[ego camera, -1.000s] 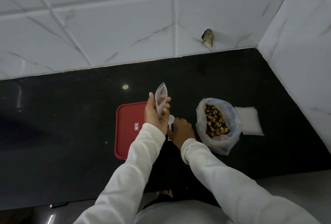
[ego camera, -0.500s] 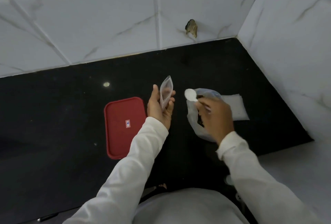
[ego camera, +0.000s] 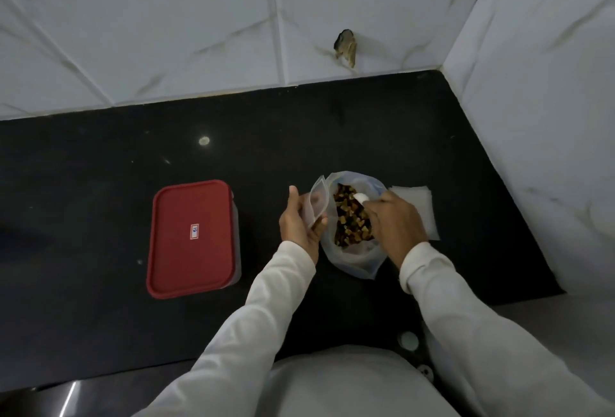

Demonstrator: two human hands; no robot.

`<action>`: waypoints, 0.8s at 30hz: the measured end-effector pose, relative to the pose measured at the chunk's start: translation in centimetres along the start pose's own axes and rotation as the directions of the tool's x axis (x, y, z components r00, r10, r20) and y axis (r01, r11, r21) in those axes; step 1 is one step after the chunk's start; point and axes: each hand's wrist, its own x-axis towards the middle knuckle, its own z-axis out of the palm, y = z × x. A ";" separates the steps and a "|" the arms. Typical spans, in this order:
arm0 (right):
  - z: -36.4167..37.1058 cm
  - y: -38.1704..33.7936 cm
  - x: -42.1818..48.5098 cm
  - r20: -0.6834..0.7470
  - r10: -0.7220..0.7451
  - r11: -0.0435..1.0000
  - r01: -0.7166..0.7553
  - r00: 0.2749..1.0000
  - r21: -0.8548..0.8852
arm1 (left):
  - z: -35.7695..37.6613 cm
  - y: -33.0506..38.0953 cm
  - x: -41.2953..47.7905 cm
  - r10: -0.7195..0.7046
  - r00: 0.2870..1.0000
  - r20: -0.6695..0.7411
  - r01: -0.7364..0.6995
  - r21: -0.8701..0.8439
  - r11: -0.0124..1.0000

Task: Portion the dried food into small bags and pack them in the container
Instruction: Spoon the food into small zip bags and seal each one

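On the black counter (ego camera: 100,183) an open plastic bag (ego camera: 352,260) sits near the back right corner, its mouth gaping upward; inside it lies the dried food (ego camera: 349,223), a heap of brown, tan and dark pieces. The left hand (ego camera: 301,221) hovers just beside the bag's left edge, its grip pinching a small clear bag (ego camera: 317,203) between thumb and fingers; that small bag stands roughly upright with its mouth toward the wall, and whether anything is in it cannot be told. The right hand (ego camera: 394,220) reaches over the big bag from the right, its grip pressed around the handle of a white spoon (ego camera: 361,198); the spoon's bowl rests at the far end of the dried food, touching or just above the pieces, which of the two cannot be told. Behind the right hand, flat on the counter, lies a stack of small bags (ego camera: 421,210), pale and partly hidden by the knuckles. Well apart to the left stands the container (ego camera: 193,238), a rectangular box with a red lid (ego camera: 186,203) pressed on and a small label at the lid's middle. Both arms wear long white sleeves (ego camera: 442,310); white marbled wall tiles (ego camera: 199,33) rise behind and to the right of the counter, with a chipped hole (ego camera: 346,47) low in the back wall.
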 end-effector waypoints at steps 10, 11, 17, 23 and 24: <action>1.0 2.8 -0.2 -0.114 -0.150 0.943 0.177 0.982 0.281 | 0.7 -3.4 1.8 0.095 0.989 -0.115 -0.103 -0.067 0.992; 1.2 3.0 -0.2 -0.122 -0.158 0.937 0.188 0.980 0.294 | 0.7 -3.7 1.9 0.100 0.988 -0.118 -0.109 -0.078 0.991; 2.2 2.5 0.6 -0.116 -0.089 0.908 0.128 0.989 0.398 | 0.5 -4.7 2.6 0.118 0.988 -0.096 -0.132 -0.152 0.979; 1.8 3.0 -0.9 -0.088 -0.060 0.851 0.097 0.994 0.517 | 0.4 -4.7 3.0 0.105 0.990 -0.095 -0.121 -0.185 0.975; 1.8 2.9 -1.1 -0.050 -0.046 0.855 0.065 0.998 0.514 | 0.5 -4.6 3.0 0.102 0.990 -0.095 -0.118 -0.182 0.976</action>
